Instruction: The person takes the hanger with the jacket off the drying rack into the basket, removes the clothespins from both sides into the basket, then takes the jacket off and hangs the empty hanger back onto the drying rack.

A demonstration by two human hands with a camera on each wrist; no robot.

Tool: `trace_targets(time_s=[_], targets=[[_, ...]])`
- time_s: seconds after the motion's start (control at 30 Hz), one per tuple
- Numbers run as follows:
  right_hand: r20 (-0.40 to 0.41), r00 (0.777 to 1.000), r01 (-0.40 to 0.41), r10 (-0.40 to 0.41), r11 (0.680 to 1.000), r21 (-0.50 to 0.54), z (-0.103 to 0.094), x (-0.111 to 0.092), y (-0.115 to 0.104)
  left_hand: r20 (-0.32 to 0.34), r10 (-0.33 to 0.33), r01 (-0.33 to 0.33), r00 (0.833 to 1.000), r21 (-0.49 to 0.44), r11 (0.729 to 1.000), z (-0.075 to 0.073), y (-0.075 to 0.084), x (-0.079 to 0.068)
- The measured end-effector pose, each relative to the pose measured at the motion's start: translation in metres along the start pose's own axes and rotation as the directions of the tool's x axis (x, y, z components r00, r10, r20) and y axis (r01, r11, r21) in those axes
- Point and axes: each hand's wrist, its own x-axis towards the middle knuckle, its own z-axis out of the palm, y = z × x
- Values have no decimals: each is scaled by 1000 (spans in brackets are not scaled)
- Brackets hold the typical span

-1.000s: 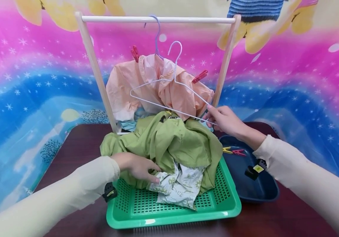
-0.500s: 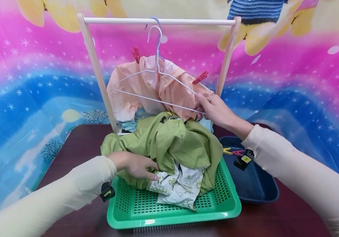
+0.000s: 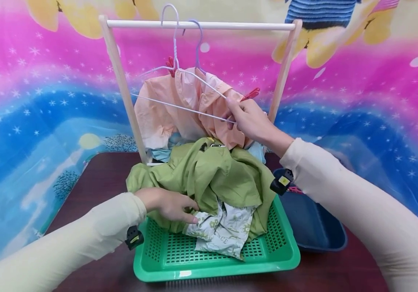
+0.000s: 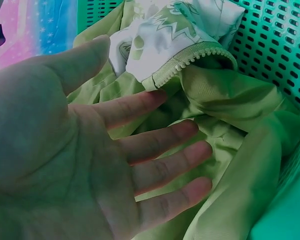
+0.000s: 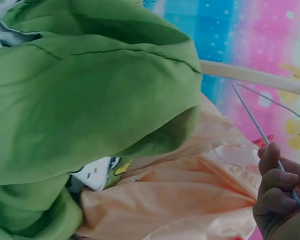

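My right hand (image 3: 247, 117) grips one end of a white wire hanger (image 3: 183, 108), held up in front of the rack with its hook near the top bar. In the right wrist view, curled fingers (image 5: 277, 192) wrap the wire. My left hand (image 3: 170, 206) lies with fingers extended on a green zip jacket (image 3: 216, 174) with a white patterned lining (image 3: 227, 229). The left wrist view shows the fingers spread against the green cloth, beside the zipper edge (image 4: 190, 57). The jacket is heaped in a green perforated basket (image 3: 216, 275).
Behind stands a wooden rack (image 3: 285, 73) with a white bar (image 3: 238, 26). From it a purple hanger (image 3: 199, 44) carries a peach jacket (image 3: 158, 109) with red clothespins (image 3: 251, 94). A dark blue basin (image 3: 311, 223) sits right of the basket, partly behind the right sleeve.
My right hand has moved up and left with the white hanger, whose hook rises from in front of the peach jacket to the rack's bar. The left hand stays on the green jacket.
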Motion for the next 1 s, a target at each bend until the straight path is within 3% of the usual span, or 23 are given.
trace_targets(time_s=[0.2,0.63,0.8,1.0], targets=[[-29,999,38,-38,999,-15,3,14,-12,-6,-10,10,1000,-1,1000,0,2,0],[0,1000,-15,15,1000,14,17,35,-24,5,-21,21,1000,-6,1000,-2,3,0],[95,993,-67,65,998,18,22,34,-27,7,-28,28,1000,-4,1000,-3,5,-1],[220,966,-154,135,985,72,23,34,-25,6,-38,38,999,-7,999,-2,5,-1]])
